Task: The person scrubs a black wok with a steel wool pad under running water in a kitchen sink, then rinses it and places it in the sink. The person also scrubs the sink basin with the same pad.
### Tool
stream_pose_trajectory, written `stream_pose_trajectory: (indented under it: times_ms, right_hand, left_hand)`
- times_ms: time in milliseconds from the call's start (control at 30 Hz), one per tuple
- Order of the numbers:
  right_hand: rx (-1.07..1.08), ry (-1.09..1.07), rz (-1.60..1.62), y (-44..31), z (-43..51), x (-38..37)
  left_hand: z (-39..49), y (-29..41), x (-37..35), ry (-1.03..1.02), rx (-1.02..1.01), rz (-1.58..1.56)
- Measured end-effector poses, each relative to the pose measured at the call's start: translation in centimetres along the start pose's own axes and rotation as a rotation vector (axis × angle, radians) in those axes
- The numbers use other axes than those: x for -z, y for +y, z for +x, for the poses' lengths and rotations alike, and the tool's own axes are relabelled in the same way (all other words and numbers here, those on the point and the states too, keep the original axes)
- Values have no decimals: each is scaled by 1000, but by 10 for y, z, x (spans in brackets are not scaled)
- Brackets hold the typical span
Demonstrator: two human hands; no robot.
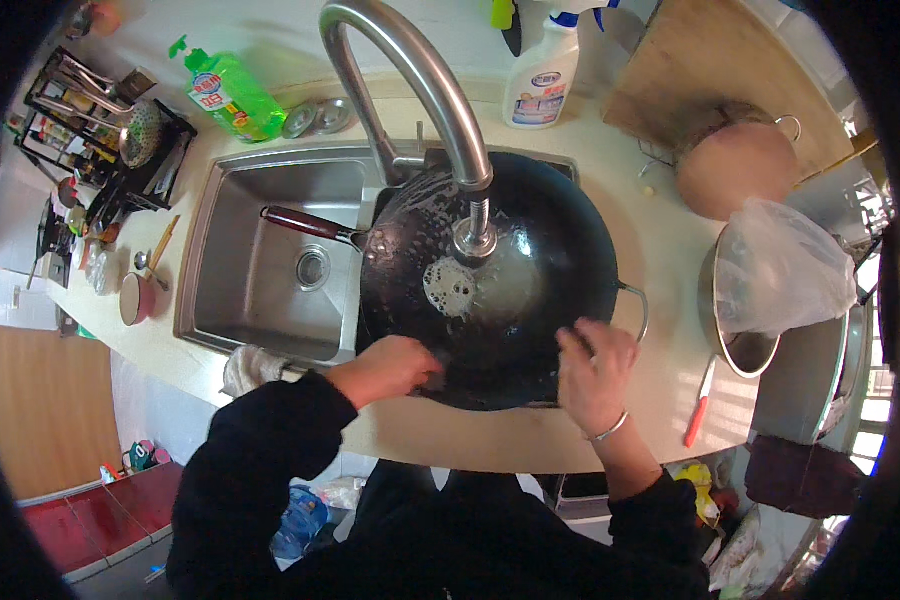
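Observation:
A large black wok [570, 225] with some soapy foam [450, 286] and a little liquid in it rests over the right part of the sink. Its dark red wooden handle [307, 223] points left over the bare left basin [255, 225]. Above the wok curves a steel faucet [439, 82], its spout head over the middle. My left hand [394, 367] is at the near-left rim, fingers bent and blurred; whether it grips the rim is unclear. Over the near-right side is my right hand [596, 367], fingers apart and holding nothing, close to the wire side handle [637, 307].
A grey rag [251, 369] hangs on the sink's front edge. Green dish soap [232, 97] and a white spray bottle [544, 75] stand behind. To the right are a red-handled knife [697, 416] and a pot [712, 322] partly covered by a clear plastic bag [784, 270].

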State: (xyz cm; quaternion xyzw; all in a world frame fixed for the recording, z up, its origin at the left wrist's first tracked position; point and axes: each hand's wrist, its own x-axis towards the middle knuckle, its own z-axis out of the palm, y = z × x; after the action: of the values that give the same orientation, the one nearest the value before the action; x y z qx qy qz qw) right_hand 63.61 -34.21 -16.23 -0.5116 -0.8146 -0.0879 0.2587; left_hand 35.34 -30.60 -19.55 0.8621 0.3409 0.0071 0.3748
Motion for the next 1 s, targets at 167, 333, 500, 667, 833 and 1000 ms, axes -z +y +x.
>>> stream_pose_trajectory:
  times_ms: [167,333,500,667,833,1000]
  right_hand:
    - [-302,98,-103,11,28,6]
    - [-494,138,-161,32,38,-1]
    - [-715,66,173,43,37,-7]
    - [-767,59,188,47,36,-9]
    - [-1366,172,1087,49,40,-2]
    - [-1364,186,1195,47,43,3]
  left_hand:
    - [50,-13,-59,142,-288,-288]
    - [44,-8,-31,-171,-213,-343]
    - [81,33,1,-23,-415,-350]
    - [102,23,-18,11,-441,-383]
    - [90,0,-33,-161,-372,-280]
    - [126,15,-30,231,-499,-392]
